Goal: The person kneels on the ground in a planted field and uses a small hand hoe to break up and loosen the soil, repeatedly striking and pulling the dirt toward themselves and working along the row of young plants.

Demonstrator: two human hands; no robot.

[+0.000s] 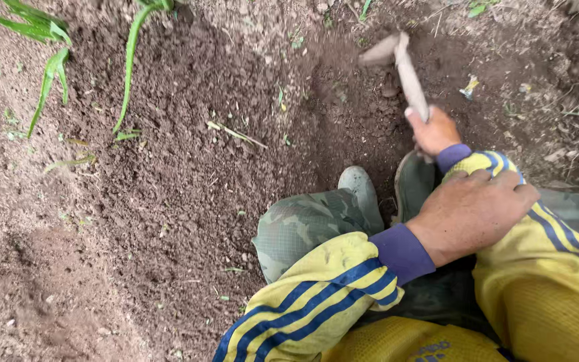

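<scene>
Fingers of the right hand (433, 131) wrap tight around the pale, soil-dusted wooden handle of a small digging tool (410, 74), the grip clamped near the handle's lower end with the thumb on top. From there the handle runs up and away to a blurred, earth-coloured blade (378, 51) that meets the dark loose soil (189, 167) at the far wall of a shallow dug hollow. The right wrist shows a purple cuff under a yellow sleeve with blue stripes. The left hand (474, 208) lies flat, fingers loosely together, holding nothing, resting on the right forearm's sleeve just behind that wrist; its arm crosses in from lower left. Below the hands, two grey-green rubber boots (363, 191) stand in the hollow, with camouflage trousers (303, 224) above. Green leaf blades (129, 67) grow at the upper left, well apart.
</scene>
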